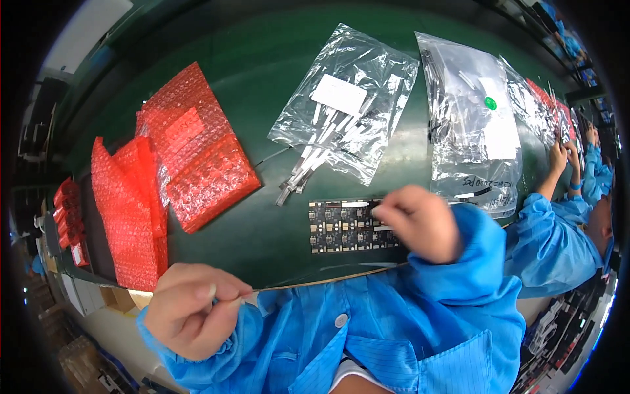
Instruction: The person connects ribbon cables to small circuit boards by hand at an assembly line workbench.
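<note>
A dark circuit board panel [321, 238], made of several repeated small boards, lies flat near the table's front edge. White strips rest along parts of it. My right hand [423, 224] is over the panel's right end, its fingers curled together and slightly blurred. Whatever its fingertips might hold is hidden. Off to the left, at the table's edge, my left hand [191, 310] pinches a small pale strip [250, 298] between thumb and forefinger. Beyond the panel, an opened clear plastic bag [374, 62] has a bundle of thin white-and-grey strips [314, 155] sticking out of it.
Red bubble-wrap packages [213, 180] and a red bubble-wrap sleeve [125, 210] lie at the left of the green table [262, 39]. Another filled clear bag [459, 125] with a green dot sits at the right. Farther right, co-workers in blue sleeves [548, 240] work at the table.
</note>
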Motion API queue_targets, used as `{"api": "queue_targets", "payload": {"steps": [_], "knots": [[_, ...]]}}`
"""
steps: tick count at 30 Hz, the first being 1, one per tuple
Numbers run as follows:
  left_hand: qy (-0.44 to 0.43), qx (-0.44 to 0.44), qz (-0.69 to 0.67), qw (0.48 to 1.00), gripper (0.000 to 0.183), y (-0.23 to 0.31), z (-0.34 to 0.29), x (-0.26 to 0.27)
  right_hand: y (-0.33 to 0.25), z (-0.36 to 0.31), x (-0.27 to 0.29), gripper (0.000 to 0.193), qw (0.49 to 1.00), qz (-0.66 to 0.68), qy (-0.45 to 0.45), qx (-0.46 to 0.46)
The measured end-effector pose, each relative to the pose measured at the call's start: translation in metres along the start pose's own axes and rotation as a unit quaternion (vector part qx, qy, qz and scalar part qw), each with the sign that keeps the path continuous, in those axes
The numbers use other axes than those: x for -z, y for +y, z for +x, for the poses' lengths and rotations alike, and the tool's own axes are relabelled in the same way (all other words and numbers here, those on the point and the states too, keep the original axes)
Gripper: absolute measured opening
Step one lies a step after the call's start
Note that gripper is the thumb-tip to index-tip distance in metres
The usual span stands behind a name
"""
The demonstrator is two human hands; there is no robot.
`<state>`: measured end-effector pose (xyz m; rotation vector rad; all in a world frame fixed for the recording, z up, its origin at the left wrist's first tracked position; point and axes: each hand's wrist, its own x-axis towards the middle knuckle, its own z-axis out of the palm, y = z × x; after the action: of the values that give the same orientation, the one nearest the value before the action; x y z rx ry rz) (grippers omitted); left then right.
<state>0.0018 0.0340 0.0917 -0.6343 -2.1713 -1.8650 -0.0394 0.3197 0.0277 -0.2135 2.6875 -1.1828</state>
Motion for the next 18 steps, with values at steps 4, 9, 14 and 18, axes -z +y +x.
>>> {"api": "queue_targets", "payload": {"steps": [4, 9, 14, 18], "knots": [[0.003, 0.053, 0.044, 0.998, 0.032, -0.013, -0.002, -0.017, -0.008, -0.015, 0.041, 0.012, 0.978, 0.136, 0.148, -0.049], [-0.074, 0.070, 0.055, 0.993, 0.022, -0.025, 0.013, -0.051, -0.054, -0.006, 0.022, 0.032, 0.968, -0.004, -0.044, 0.246], [-0.076, 0.062, 0.053, 0.994, 0.022, -0.044, 0.008, -0.074, -0.038, -0.007, -0.006, 0.024, 0.979, 0.040, -0.122, 0.159], [-0.088, 0.070, 0.165, 0.980, 0.023, -0.069, -0.006, -0.073, -0.018, -0.002, -0.013, 0.025, 0.989, -0.030, -0.136, 0.044]]}}
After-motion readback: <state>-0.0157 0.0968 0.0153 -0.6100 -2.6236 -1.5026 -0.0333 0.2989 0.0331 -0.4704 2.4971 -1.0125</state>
